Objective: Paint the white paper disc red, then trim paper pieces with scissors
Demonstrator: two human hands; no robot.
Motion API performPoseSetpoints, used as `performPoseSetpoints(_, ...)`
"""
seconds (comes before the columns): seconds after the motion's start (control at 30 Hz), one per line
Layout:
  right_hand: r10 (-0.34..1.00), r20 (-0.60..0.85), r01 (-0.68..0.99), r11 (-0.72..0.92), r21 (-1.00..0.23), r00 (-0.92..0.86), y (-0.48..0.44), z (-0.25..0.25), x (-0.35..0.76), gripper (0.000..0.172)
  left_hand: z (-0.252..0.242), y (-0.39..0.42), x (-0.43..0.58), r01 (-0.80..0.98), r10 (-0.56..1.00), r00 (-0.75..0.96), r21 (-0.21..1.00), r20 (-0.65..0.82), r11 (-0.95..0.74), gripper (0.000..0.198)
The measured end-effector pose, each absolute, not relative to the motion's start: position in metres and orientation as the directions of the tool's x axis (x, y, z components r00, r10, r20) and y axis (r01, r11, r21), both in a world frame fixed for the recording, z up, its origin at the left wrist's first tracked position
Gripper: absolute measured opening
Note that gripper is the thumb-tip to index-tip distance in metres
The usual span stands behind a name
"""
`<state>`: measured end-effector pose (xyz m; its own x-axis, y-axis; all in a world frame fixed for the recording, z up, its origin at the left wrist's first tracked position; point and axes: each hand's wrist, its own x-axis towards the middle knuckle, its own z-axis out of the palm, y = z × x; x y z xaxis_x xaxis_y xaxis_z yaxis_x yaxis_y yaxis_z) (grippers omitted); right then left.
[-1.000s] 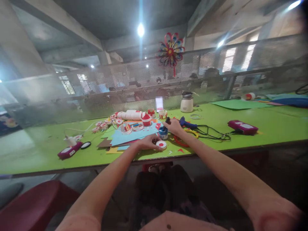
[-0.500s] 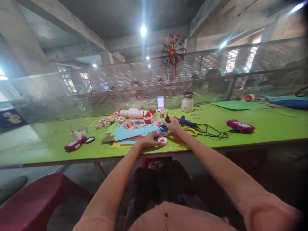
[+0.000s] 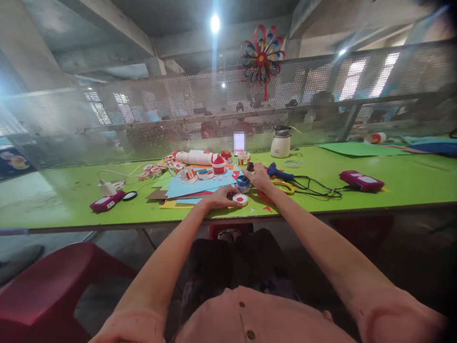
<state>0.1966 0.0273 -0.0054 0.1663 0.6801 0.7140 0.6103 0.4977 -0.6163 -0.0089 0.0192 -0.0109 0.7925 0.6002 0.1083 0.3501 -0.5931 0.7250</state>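
On the table's front edge, my left hand [image 3: 220, 196] grips a round white disc [image 3: 240, 200] with a red shape in its middle. The disc lies low, close to the tabletop. My right hand [image 3: 260, 177] is closed on a short black tool [image 3: 249, 167], its lower end at the mouth of a small blue jar [image 3: 243, 185]; its kind cannot be made out. Just right of that hand lie a blue glue gun [image 3: 280, 172] and a yellow loop [image 3: 285, 187]. Red scraps [image 3: 267, 208] lie near the disc.
Coloured paper sheets [image 3: 193, 186], white-and-red rolls [image 3: 194, 157] and a red-topped cup [image 3: 219, 165] stand behind my left hand. A phone [image 3: 239, 143] and cream flask [image 3: 280, 143] are at the back. Purple boxes [image 3: 362, 182] with cables lie on both sides. A mesh screen [image 3: 160, 119] borders the table.
The camera view has tilted down slightly, so the table appears higher. Both hands keep nearly the same places, the left on the disc and the right on the black tool at the jar.
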Motion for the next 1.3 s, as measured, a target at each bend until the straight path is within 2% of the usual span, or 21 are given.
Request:
performPoseSetpoints(0.1, 0.662, 0.714, 0.561, 0.511, -0.652, 0.228, 0.024, -0.002, 0.2, 0.036, -0.009, 0.017, -0.009, 0.355, 0.611, 0.785, 0.729, 0.107, -0.585, 0.054)
performPoseSetpoints(0.33, 0.577, 0.638, 0.364, 0.527, -0.768, 0.511, 0.018, 0.009, 0.211, 0.044, -0.007, 0.013, -0.009, 0.336, 0.604, 0.791, 0.756, 0.096, -0.561, 0.055)
performPoseSetpoints(0.43, 0.639, 0.585, 0.243, 0.544, -0.803, 0.5, 0.013, 0.011, 0.21, 0.048, -0.008, 0.014, -0.009, 0.335, 0.612, 0.785, 0.761, 0.101, -0.555, 0.054)
performPoseSetpoints(0.5, 0.712, 0.537, 0.095, 0.561, -0.823, 0.452, 0.006, 0.011, 0.207, 0.049, -0.009, 0.015, -0.008, 0.338, 0.62, 0.778, 0.765, 0.101, -0.548, 0.052)
performPoseSetpoints(0.57, 0.774, 0.496, -0.056, 0.559, -0.827, 0.394, -0.002, 0.011, 0.205, 0.046, -0.01, 0.017, -0.008, 0.339, 0.628, 0.772, 0.773, 0.096, -0.536, 0.052)
performPoseSetpoints(0.63, 0.797, 0.48, -0.113, 0.55, -0.828, 0.366, -0.009, 0.011, 0.203, 0.041, -0.012, 0.018, -0.008, 0.337, 0.634, 0.768, 0.782, 0.093, -0.524, 0.054)
performPoseSetpoints(0.8, 0.784, 0.475, -0.075, 0.544, -0.835, 0.399, -0.017, 0.009, 0.197, 0.034, -0.011, 0.017, -0.008, 0.339, 0.636, 0.766, 0.781, 0.094, -0.524, 0.053)
performPoseSetpoints(1.0, 0.78, 0.454, 0.015, 0.496, -0.868, 0.431, -0.019, 0.001, 0.185, 0.032, -0.012, 0.018, -0.008, 0.333, 0.632, 0.768, 0.782, 0.099, -0.527, 0.053)
performPoseSetpoints(1.17, 0.778, 0.5, 0.184, 0.465, -0.866, 0.381, -0.025, -0.008, 0.176, 0.023, -0.012, 0.018, -0.008, 0.336, 0.63, 0.768, 0.766, 0.114, -0.549, 0.051)
performPoseSetpoints(1.3, 0.785, 0.545, 0.266, 0.481, -0.836, 0.293, -0.031, -0.012, 0.172, 0.026, -0.008, 0.016, -0.009, 0.368, 0.638, 0.76, 0.727, 0.124, -0.579, 0.051)
